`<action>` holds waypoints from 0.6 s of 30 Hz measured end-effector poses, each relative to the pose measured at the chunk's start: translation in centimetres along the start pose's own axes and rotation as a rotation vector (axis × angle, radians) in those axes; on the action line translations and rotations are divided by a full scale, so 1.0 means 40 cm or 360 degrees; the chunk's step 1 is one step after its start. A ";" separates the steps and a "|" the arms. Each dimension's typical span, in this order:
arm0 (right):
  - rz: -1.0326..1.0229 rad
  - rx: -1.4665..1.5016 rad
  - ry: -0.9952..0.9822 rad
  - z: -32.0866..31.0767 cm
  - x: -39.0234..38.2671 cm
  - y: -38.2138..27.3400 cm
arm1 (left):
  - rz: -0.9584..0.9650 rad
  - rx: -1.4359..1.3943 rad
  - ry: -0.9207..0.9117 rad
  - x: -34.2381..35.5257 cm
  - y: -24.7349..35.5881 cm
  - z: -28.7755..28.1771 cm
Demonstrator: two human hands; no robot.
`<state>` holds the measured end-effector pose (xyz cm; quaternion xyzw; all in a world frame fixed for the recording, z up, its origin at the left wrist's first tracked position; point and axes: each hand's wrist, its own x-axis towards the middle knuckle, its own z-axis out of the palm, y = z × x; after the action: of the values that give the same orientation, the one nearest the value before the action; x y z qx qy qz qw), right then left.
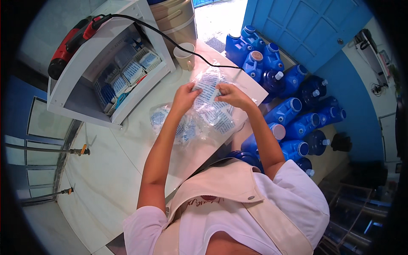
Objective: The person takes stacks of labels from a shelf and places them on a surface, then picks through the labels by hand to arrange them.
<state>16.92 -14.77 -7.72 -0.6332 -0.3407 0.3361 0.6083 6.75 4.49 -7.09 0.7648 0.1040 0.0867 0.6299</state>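
Observation:
Over the white table (pixel 140 144), both my hands grip a white film piece with rows of blue print (pixel 207 88). My left hand (pixel 185 98) pinches its left edge between thumb and fingers. On the opposite edge, my right hand (pixel 233 96) has its thumb and fingertips closed. Beneath and around the piece lies a crumpled clear plastic bag (pixel 227 111) with more blue-printed film in it. To the left, partly behind my left forearm, rests a second clear bag of printed film (pixel 158 118).
A beige mug (pixel 184 61) stands beyond my left hand. A white shelf unit (pixel 63 95) holds baskets of printed pieces, with a red-and-black power tool (pixel 70 46) on top. Its black cord (pixel 163 36) crosses above the table. Blue water jugs (pixel 282 110) crowd the floor at right.

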 end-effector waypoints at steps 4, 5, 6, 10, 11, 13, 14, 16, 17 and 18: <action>0.0237 0.0102 0.0137 -0.003 -0.016 -0.086 | -0.0034 -0.0294 0.0235 -0.053 0.127 -0.013; 0.0187 0.0263 0.0156 0.002 -0.019 -0.091 | -0.0056 -0.0284 0.0287 -0.065 0.148 -0.016; 0.0136 0.0424 0.0172 0.009 -0.021 -0.097 | -0.0078 -0.0275 0.0339 -0.074 0.158 -0.019; 0.0003 0.1211 0.0292 0.051 -0.013 -0.135 | -0.0279 -0.0661 0.0517 -0.111 0.169 -0.021; 0.0029 0.1352 0.0287 0.064 -0.011 -0.139 | -0.0251 -0.0795 0.0528 -0.124 0.190 0.002; 0.0119 0.1548 0.0236 0.098 -0.013 -0.163 | -0.0277 -0.1109 0.0509 -0.146 0.204 0.016; 0.0125 0.1625 0.0185 0.115 -0.011 -0.164 | -0.0331 -0.1289 0.0476 -0.155 0.205 0.016; 0.0144 0.1777 0.0080 0.147 -0.006 -0.164 | -0.0438 -0.1622 0.0385 -0.171 0.199 0.020; 0.0112 0.1789 -0.0054 0.161 -0.006 -0.152 | -0.0490 -0.1774 0.0327 -0.178 0.190 0.026; 0.0136 0.1764 -0.0056 0.176 -0.003 -0.151 | -0.0542 -0.1925 0.0265 -0.186 0.185 0.029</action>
<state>10.80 -10.90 -1.93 -0.2260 -0.0971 0.5000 0.8304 0.26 0.03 -0.06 0.2370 0.2055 0.0879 0.9454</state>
